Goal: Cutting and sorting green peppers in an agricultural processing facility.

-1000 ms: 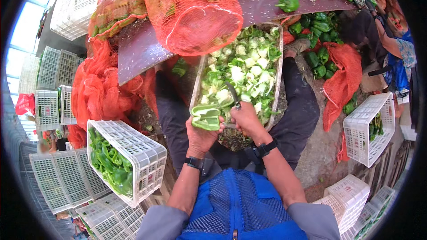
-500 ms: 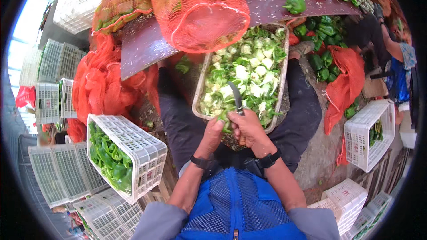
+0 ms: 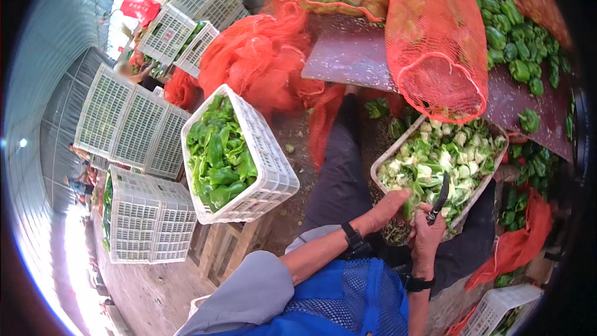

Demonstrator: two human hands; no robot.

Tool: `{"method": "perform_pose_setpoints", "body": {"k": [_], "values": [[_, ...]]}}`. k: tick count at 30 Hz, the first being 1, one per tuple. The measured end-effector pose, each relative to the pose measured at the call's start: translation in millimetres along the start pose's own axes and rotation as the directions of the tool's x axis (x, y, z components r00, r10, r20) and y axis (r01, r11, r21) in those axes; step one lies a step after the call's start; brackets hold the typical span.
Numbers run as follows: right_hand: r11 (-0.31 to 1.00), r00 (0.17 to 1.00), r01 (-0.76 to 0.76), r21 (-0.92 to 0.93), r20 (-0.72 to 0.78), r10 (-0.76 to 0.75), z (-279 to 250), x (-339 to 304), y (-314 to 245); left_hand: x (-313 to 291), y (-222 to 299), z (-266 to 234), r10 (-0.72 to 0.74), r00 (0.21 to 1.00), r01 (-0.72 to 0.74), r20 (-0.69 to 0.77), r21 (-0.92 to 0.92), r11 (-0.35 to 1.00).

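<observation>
My left hand [image 3: 390, 208] is closed on a piece of green pepper [image 3: 409, 201] above the near edge of a shallow pale tray [image 3: 377, 167]. Just to its right, my right hand [image 3: 427, 234] grips a knife [image 3: 441, 195] with a dark curved blade pointing up and away from me. The blade stands apart from the pepper piece. Pale pepper cores and green scraps [image 3: 461, 160] heap up in the tray between my legs. To my left, a white plastic crate [image 3: 273, 182] tilts toward me, full of cut green peppers [image 3: 217, 155].
A dark red board [image 3: 348, 56] lies beyond the tray, bearing an orange mesh sack [image 3: 435, 37] and loose green peppers [image 3: 519, 43]. Piled orange netting [image 3: 255, 62] sits behind the crate. Stacked white crates [image 3: 130, 121] line the left, and a wooden stand [image 3: 222, 250] is under the pepper crate.
My view has swung to the left, so the tray and both hands appear farther right. My hands have drawn slightly apart, still holding the pepper piece and the knife.
</observation>
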State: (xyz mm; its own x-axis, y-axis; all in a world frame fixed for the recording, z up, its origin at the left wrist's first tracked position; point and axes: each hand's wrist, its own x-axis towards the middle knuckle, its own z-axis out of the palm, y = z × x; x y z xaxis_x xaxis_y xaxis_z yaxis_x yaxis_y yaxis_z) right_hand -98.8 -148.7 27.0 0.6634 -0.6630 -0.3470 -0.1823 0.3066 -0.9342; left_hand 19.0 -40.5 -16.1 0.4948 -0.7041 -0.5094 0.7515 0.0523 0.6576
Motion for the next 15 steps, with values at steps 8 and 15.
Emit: {"method": "perform_pose_setpoints", "body": {"k": [8,15], "values": [[0.977,0.973,-0.184,0.104,0.161,0.166,24.6,-5.1,-23.2,-24.1,19.3,8.9,0.198,0.966,-0.250,0.166,0.408,0.878],[0.997,0.988,0.018,0.073,0.153,-0.029,63.4,-9.9,-18.9,-65.7,72.3,15.4,0.581,0.797,-0.355,-0.167,0.649,0.673]]}}
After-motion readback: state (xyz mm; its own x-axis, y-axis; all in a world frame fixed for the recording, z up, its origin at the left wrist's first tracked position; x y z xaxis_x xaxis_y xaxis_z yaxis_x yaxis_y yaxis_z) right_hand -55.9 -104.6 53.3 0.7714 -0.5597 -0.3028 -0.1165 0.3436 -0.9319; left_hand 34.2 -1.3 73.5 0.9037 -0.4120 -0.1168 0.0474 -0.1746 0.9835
